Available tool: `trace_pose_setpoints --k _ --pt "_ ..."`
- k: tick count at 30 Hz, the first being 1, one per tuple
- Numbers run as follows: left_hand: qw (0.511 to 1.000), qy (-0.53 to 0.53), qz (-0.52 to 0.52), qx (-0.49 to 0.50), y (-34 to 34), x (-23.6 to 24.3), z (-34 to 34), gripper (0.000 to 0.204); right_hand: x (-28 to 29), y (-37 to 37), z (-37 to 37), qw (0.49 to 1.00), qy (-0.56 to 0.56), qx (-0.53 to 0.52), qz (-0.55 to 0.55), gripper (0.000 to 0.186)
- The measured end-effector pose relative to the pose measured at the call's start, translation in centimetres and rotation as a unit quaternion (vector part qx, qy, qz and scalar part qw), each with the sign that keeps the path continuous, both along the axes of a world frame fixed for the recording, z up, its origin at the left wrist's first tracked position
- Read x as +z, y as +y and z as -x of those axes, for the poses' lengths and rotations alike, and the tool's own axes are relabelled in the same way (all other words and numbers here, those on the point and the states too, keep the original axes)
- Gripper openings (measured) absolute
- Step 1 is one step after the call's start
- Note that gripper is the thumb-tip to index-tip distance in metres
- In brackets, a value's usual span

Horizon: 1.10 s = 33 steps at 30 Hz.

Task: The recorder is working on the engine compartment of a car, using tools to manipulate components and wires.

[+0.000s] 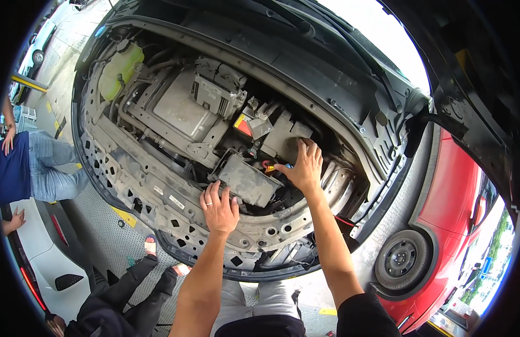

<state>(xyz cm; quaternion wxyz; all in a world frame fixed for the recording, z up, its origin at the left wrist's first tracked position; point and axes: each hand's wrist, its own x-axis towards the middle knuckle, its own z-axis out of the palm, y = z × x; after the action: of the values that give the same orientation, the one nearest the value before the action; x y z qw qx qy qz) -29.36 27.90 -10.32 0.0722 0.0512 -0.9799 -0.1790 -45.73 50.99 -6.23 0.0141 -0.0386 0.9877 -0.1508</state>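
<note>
While the L hand (219,209) rests w/ fingers a bit spread at the near L edge of the dusty black box (246,178), the R hand (306,167) is bent just past the box's far R end. Orange plug (268,167) sits behind the box, approx. at R thumb tip; can't tell if the R fingers grip anything. Grey cover (279,137) lies beyond, near R fingertips. Further off: green tank (119,70) far L, then red car (448,185) parked R.

Box (247,180) right of tank (115,76)
</note>
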Motion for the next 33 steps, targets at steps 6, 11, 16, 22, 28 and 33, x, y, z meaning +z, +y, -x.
trace_pose_setpoints --k 6,11,16,22,28,33 --pt "1.000 0.005 0.011 0.006 -0.5 -0.2 -0.2 0.041 0.3 1.3 4.8 0.993 -0.057 0.053 -0.086 0.148" --pt "1.000 -0.007 0.005 0.006 0.2 -0.3 0.0 0.039 -0.7 2.1 7.8 0.974 -0.147 0.129 -0.116 0.159" --pt "1.000 -0.013 0.008 0.012 0.1 -0.2 0.1 0.039 -1.2 2.1 7.9 0.978 -0.155 0.124 -0.069 0.157" --pt "1.000 -0.011 0.008 0.012 -0.2 -0.2 0.3 0.039 -1.1 1.4 7.2 0.982 -0.135 0.108 -0.070 0.157" --pt "1.000 -0.013 0.009 0.020 -0.1 -0.4 0.1 0.039 -1.3 -0.5 6.7 0.978 -0.150 0.121 -0.077 0.162" --pt "1.000 -0.007 -0.001 0.023 0.1 -0.4 0.3 0.039 -0.7 0.1 7.7 0.978 -0.159 0.122 -0.061 0.154"
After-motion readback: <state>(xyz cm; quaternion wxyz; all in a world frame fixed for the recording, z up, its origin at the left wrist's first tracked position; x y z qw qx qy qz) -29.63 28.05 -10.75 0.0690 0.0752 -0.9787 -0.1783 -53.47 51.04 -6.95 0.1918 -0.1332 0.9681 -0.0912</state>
